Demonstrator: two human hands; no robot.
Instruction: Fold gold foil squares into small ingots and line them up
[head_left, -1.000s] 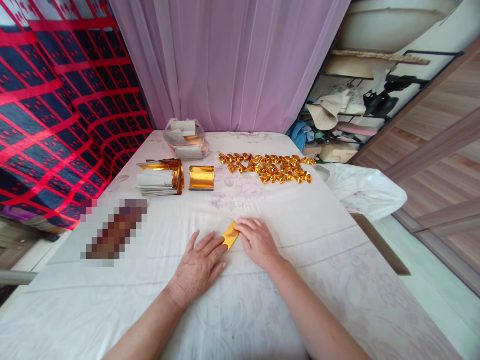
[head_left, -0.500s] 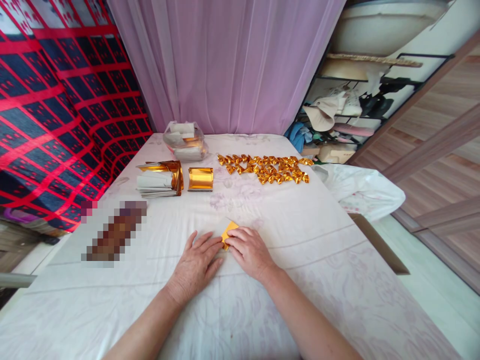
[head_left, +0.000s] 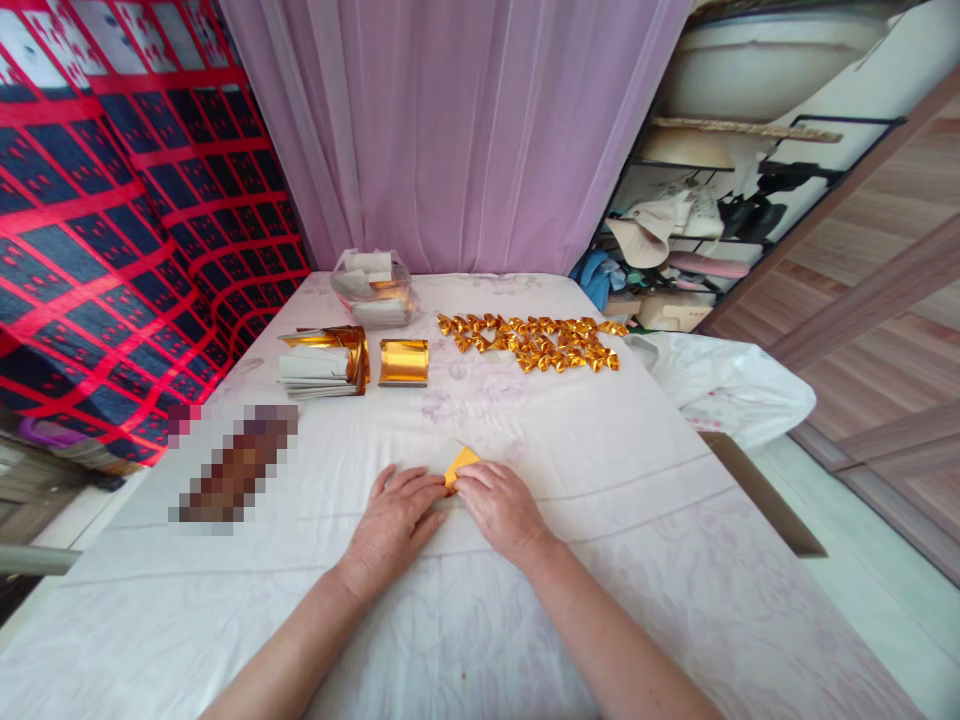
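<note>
On tablecloth (head_left: 637, 560), right hand (head_left: 501, 507) farther left

Purple curtain (head_left: 465, 130), red-checked cloth (head_left: 150, 200), black shelf rack (head_left: 862, 121), wood-grain panels (head_left: 892, 270), pale floor (head_left: 862, 510)

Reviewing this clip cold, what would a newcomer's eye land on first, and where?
Probably the shiny folded gold pieces, clustered toward the far right of the pale tablecloth. The bold red-and-dark checked cloth at the left competes with them, next to the purple curtain at the back. Nearer, around the middle, the left hand and right hand meet at a small yellow paper.
</note>
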